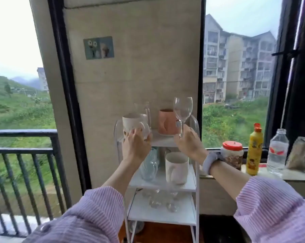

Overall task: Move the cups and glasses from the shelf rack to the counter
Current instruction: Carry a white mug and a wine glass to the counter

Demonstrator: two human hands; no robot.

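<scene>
Head view, and both hands are up at the top tier of the white 3-tier shelf rack [161, 185]. The left hand [136, 146] is wrapped around the white ceramic mug with a handle [133, 124], fingers curled on its lower wall; whether it has cleared the tier is hard to tell. The right hand [188, 142] pinches the stem of the clear stemmed wine glass [182, 109], bowl up, long axis upright, raised above the tier.

Between them at the back, a salmon-pink ceramic cup [166, 122] and a tall clear glass mug [144, 111] wait on that tier. On the middle tier sit a clear glass jug-shaped cup [149, 165] and a second white mug [177, 168]; on the lowest tier, blurred glassware, apparently upturned.

The key line: the desk [288, 174] lies to the right of the rack and lower than the top tier, so the right hand is nearer. A red-lidded jar [232, 153], yellow squeeze bottle [254, 149] and clear water bottle [278, 151] crowd it, so landing room looks tight.
</scene>
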